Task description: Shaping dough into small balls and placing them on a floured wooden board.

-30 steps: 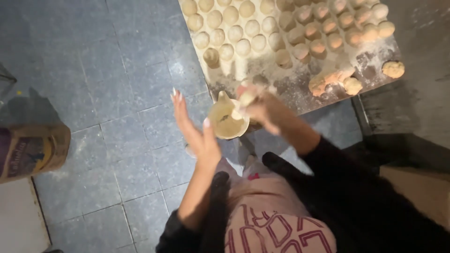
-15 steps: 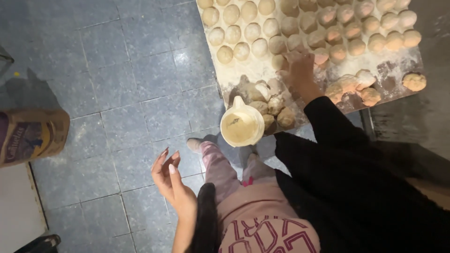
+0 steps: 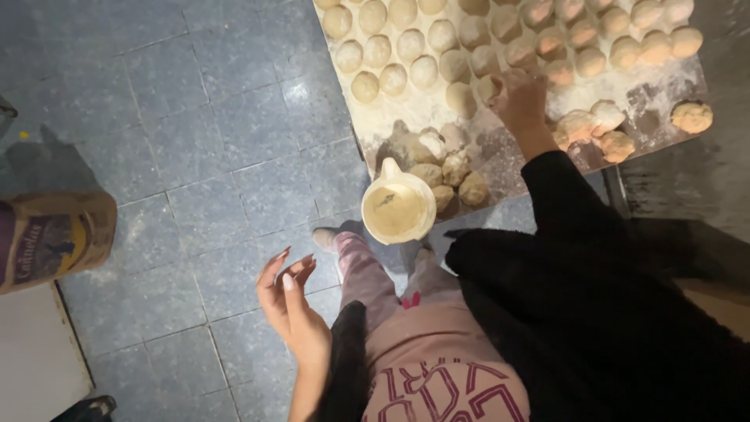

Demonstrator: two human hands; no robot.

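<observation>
The right hand [image 3: 519,98] rests on the floured counter [image 3: 664,86], fingers curled over a dough ball [image 3: 491,87] at its far left side; I cannot tell whether it grips it. The left hand [image 3: 291,301] hangs open and empty above the floor, well apart.

The right hand [image 3: 519,98], which a second ago hovers over the jug [image 3: 398,209] at the near edge of the board [image 3: 500,156], now lies farther out, resting among the dough balls [image 3: 426,72]. The left hand [image 3: 291,301], earlier raised beside the jug, now hangs low and open over the floor tiles [image 3: 195,180], fingers loosely curled, near left.
</observation>
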